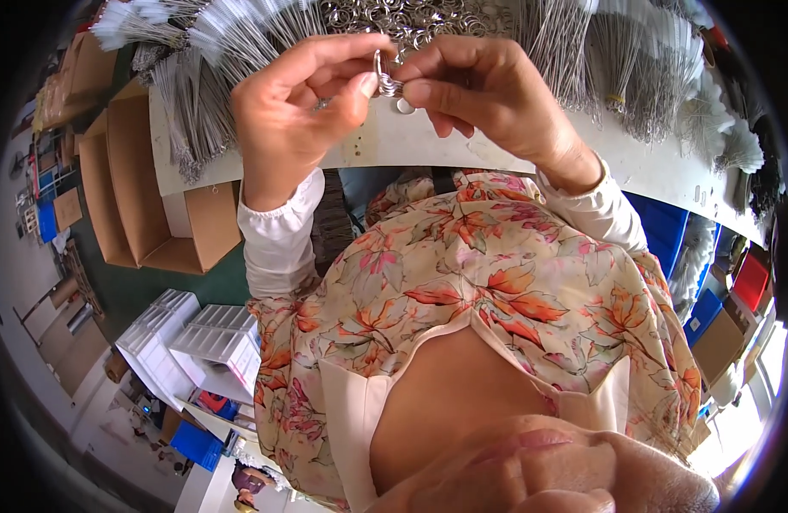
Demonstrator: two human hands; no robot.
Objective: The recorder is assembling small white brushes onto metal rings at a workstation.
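Above the table's near edge, my two hands meet at a small piece of shiny metalwork. My left hand (pixel 304 107) is closed, thumb and forefinger pinching a metal ring (pixel 377 63) that is seen nearly edge-on. Several small metal loops (pixel 389 85) hang together at the ring's lower side. My right hand (pixel 492 94) is closed too, pinching these loops between thumb and forefinger; its other fingers curl beneath. The fingertips partly hide how ring and loops join. Just behind the hands spreads a pile of loose metal rings (pixel 424 15).
Bundles of wire-stemmed brushes with white bristles lie left (pixel 244 32) and right (pixel 560 51) on the white table (pixel 462 141). A cardboard box (pixel 146 184) stands left on the green floor, with white plastic bins (pixel 212 342) nearer. A blue crate (pixel 659 229) is at the right.
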